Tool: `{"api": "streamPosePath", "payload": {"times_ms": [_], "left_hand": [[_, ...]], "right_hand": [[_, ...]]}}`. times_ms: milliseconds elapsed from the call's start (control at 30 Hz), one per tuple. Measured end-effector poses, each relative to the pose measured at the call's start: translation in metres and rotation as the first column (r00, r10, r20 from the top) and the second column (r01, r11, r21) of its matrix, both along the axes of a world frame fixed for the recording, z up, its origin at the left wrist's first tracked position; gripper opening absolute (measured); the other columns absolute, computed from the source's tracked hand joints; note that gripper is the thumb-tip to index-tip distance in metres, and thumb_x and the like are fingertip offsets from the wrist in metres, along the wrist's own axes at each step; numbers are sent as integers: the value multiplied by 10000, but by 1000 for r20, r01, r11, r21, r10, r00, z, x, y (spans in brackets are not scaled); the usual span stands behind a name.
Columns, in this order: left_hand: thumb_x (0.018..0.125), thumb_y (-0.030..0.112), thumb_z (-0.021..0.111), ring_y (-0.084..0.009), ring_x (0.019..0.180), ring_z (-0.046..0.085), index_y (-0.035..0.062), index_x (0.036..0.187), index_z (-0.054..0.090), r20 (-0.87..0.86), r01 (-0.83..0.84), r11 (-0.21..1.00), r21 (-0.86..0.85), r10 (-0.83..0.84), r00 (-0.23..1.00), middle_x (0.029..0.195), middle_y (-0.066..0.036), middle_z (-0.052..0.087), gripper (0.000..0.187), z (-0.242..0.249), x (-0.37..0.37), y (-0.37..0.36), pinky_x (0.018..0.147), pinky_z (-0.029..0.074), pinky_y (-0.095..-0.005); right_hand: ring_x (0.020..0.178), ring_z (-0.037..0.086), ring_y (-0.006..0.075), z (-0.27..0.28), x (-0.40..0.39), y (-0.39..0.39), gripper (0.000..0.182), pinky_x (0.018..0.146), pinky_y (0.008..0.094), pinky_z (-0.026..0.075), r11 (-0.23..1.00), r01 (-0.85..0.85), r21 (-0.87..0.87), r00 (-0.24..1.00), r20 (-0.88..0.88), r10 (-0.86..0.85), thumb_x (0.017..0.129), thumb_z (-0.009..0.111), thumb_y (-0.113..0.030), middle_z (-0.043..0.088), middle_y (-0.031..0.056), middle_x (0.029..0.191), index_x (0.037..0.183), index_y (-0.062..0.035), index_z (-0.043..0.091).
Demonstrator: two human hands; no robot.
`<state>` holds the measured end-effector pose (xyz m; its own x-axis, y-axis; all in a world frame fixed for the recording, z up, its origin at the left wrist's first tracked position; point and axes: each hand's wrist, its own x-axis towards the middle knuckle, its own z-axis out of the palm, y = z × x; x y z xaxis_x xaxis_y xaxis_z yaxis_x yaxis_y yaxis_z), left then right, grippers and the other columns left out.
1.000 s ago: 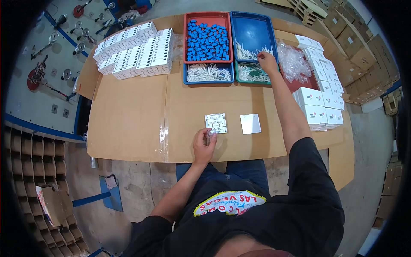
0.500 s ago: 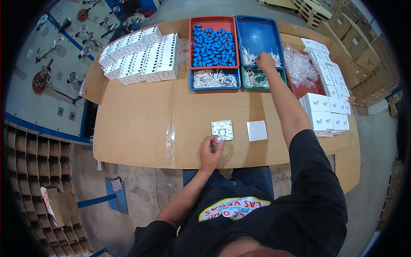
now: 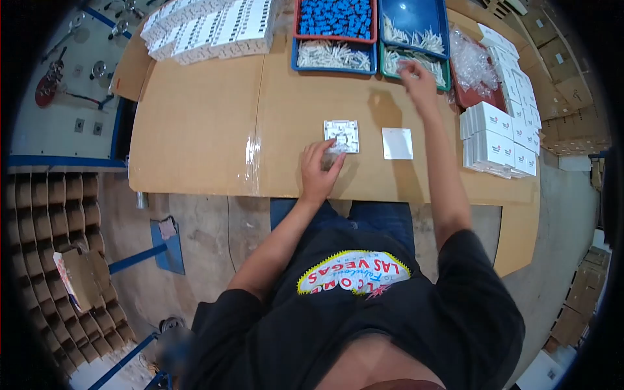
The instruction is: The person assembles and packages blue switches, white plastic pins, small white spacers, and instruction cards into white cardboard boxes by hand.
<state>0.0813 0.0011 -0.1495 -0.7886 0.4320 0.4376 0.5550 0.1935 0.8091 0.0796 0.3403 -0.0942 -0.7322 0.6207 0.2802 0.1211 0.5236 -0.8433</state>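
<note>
On the cardboard-covered table lies a white square housing [image 3: 350,128] with moulded fittings inside. My left hand [image 3: 316,174] is at its lower left corner, thumb and forefinger closed on the edge; any small item under the fingertips is hidden. To the right lies a flat white square plate [image 3: 398,143], apart from both hands. My right hand [image 3: 421,86] is in the air by the front of the green tray [image 3: 446,83], which holds small whitish pieces. Its fingers are drawn together and slightly blurred, so what they hold cannot be made out.
A blue tray [image 3: 448,26] and another blue tray [image 3: 335,70] hold slender white pieces. Blue parts fill a red tray [image 3: 297,32]. Clear plastic bags [image 3: 474,62] lie in a red tray farther right. White boxes [image 3: 497,140] and stacked white units [image 3: 224,32] stand at the sides.
My right hand has left the upper blue tray and come back toward me. My left hand has moved onto the housing's corner; clear plastic seen at its fingers earlier is hard to see now. The view has tilted down.
</note>
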Motion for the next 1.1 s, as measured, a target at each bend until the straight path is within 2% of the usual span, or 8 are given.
{"api": "streamPosePath", "payload": {"times_ms": [33,100,233,433,600,933,1033,1100], "left_hand": [[827,155,807,-301,986,630,61,1138,682,-11,24,1000,13,-24,1000,1063,-101,686,348,0,-1,2,866,470,-389],[821,160,813,-294,991,631,68,1134,686,-13,32,999,11,-32,999,1066,-91,688,350,0,1,1,865,466,-386],[815,146,821,-288,1007,633,70,1143,691,-55,73,997,14,-72,996,1070,-90,689,361,3,2,0,878,475,-385],[801,127,817,-305,1032,628,69,1161,686,-106,104,994,15,-102,989,1103,-104,685,387,0,3,-2,897,480,-395],[818,147,772,-302,1038,619,93,1147,686,-147,138,990,-7,-137,980,1096,-86,681,344,1,2,-4,892,463,-418],[854,150,748,-309,1017,630,80,1152,670,-89,156,988,-4,-156,984,1100,-102,693,316,-5,3,-2,882,458,-421],[852,137,745,-312,1011,635,72,1149,661,-113,165,986,-7,-165,980,1091,-105,694,316,-7,3,-3,885,459,-417],[851,132,745,-312,1011,636,69,1152,657,-129,177,984,-10,-177,976,1093,-107,693,319,-10,2,-4,888,459,-417]], "right_hand": [[671,592,69,4,20,-40,251,593,230,453,954,-52,-296,999,-16,50,920,646,-72,707,30,871,1158,-7,692],[633,542,25,12,54,-109,178,554,195,405,846,-82,-526,997,-38,73,927,671,-62,696,13,870,1089,3,703],[623,543,29,-7,81,-166,193,525,187,394,762,-153,-630,982,-9,190,929,731,-126,685,-26,846,1107,-58,703],[657,559,59,-15,84,-177,180,588,215,434,808,-307,-502,947,-77,312,892,753,-74,698,29,912,1041,11,699],[717,582,124,-6,86,-183,160,671,277,485,927,-299,-226,911,221,347,880,754,-112,642,66,893,983,5,719],[991,631,285,-16,87,-188,260,846,357,507,869,-425,-254,875,131,466,1022,579,-204,596,147,1167,1050,3,733],[1015,624,219,-20,86,-187,263,866,308,504,872,-470,-134,866,120,485,1046,566,-174,585,135,1209,1081,40,715],[1099,596,240,-15,87,-189,317,922,331,491,864,-480,152,871,194,450,1070,527,-210,583,145,1259,1087,44,717]]}}
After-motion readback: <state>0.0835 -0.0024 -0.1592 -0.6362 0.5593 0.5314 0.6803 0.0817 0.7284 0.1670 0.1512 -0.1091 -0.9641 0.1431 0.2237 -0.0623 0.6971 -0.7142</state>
